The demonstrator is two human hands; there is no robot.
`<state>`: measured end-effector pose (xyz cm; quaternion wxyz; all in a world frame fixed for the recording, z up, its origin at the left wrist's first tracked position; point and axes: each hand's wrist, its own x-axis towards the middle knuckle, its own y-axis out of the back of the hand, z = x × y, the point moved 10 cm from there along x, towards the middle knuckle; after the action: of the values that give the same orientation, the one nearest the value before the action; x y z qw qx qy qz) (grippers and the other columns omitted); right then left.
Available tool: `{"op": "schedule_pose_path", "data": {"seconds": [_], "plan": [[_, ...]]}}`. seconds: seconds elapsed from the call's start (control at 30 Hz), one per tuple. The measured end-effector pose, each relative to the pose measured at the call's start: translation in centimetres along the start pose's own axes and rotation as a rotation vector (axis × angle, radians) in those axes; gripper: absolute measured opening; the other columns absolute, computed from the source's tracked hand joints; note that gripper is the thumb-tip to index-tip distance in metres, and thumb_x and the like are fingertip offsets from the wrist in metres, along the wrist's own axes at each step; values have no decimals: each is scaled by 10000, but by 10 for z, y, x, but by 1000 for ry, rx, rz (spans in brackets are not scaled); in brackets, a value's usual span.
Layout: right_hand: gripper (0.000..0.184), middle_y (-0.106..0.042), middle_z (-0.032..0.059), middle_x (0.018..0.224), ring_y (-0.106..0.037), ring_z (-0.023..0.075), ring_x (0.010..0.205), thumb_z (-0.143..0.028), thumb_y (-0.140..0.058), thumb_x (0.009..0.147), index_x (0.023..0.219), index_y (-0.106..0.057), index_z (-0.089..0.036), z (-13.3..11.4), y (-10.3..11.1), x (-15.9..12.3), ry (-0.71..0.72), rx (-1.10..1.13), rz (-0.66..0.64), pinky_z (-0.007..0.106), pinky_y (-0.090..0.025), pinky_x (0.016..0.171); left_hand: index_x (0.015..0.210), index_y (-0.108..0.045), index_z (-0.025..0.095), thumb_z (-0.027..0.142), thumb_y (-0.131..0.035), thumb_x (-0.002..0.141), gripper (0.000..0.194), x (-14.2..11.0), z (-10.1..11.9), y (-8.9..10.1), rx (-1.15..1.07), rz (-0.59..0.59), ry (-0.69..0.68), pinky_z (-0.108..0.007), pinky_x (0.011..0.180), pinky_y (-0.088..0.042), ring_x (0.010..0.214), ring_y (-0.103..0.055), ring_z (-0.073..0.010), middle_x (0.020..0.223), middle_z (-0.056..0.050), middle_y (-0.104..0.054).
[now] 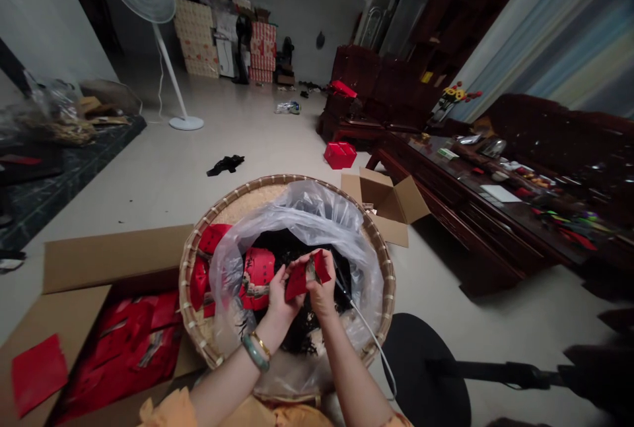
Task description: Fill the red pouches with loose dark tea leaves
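Observation:
A small red packet (296, 284) is held between my two hands above an open clear plastic bag (297, 219). My left hand (281, 301) grips its left side, and a green bangle and a gold-coloured bracelet circle that wrist. On the other side, my right hand (323, 294) has its fingers closed around the packet's folded end. Dark, dry, leaf-like pieces (302, 341) fill the bag below. A larger red pouch (258, 268) with dark writing lies in the bag to the left of my hands. The bag sits inside a round woven basket (185, 282).
At left, a cardboard box (119, 249) holds many red packets (129, 348). Another open cardboard box (391, 196) stands beyond the basket, near a long dark wooden table (446, 183). A black round base (426, 374) is at right. A white fan (185, 123) stands farther back.

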<state>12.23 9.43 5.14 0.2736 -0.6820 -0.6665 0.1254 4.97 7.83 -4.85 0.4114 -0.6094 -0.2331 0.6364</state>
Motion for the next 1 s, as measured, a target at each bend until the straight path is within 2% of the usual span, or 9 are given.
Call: {"op": "schedule_pose_path", "data": {"seconds": [0.17, 0.3, 0.47, 0.63, 0.7, 0.8, 1.0], "plan": [[648, -615, 14, 853, -609, 194, 806, -506, -796, 483, 976, -486, -222, -10, -1, 1, 59, 28, -1, 368, -480, 809, 753, -608, 143, 176, -409, 874, 235, -1, 1, 7, -33, 30, 25, -266, 540, -541, 554, -664, -154, 655, -41, -692], [633, -617, 13, 818, -610, 185, 759, -577, -752, 507, 953, -482, -217, -14, 8, 2, 84, 19, 112, 353, -490, 756, 799, -621, 142, 175, -436, 862, 197, -1, 1, 8, -45, 14, 40, -285, 581, -544, 623, -677, -165, 710, -51, -702], [572, -621, 0, 784, -618, 182, 711, -558, -750, 533, 918, -492, -223, -18, 17, 3, 91, 16, 203, 329, -499, 697, 861, -629, 164, 183, -483, 837, 149, 1, -7, 12, 1, 2, 94, -273, 531, -520, 657, -678, -174, 792, -45, -711], [517, -650, 3, 812, -643, 194, 777, -559, -721, 583, 921, -537, -215, -23, 32, 5, 123, 78, 282, 343, -499, 750, 887, -643, 178, 196, -478, 841, 171, 5, -8, 19, -17, 0, 103, -325, 586, -547, 675, -681, -183, 787, -38, -712], [507, -668, 8, 829, -654, 199, 798, -597, -686, 604, 907, -557, -212, -15, 45, 5, 72, 150, 359, 381, -485, 815, 868, -647, 171, 196, -465, 849, 184, 5, -6, 18, -38, -15, 109, -330, 616, -553, 688, -683, -179, 775, -43, -712], [474, -687, 5, 839, -664, 208, 832, -629, -644, 639, 865, -573, -218, 10, 62, 3, -86, 310, 462, 432, -460, 885, 830, -646, 159, 196, -429, 871, 224, 3, -5, 7, -80, -80, 143, -328, 669, -555, 732, -686, -173, 822, -70, -719], [478, -701, 50, 870, -629, 225, 968, -675, -552, 696, 772, -595, -205, 42, 78, 0, -315, 453, 468, 456, -457, 902, 824, -652, 172, 211, -383, 886, 280, -7, -6, -14, -85, -195, 179, -418, 825, -516, 928, -663, -220, 937, -88, -712]]}}
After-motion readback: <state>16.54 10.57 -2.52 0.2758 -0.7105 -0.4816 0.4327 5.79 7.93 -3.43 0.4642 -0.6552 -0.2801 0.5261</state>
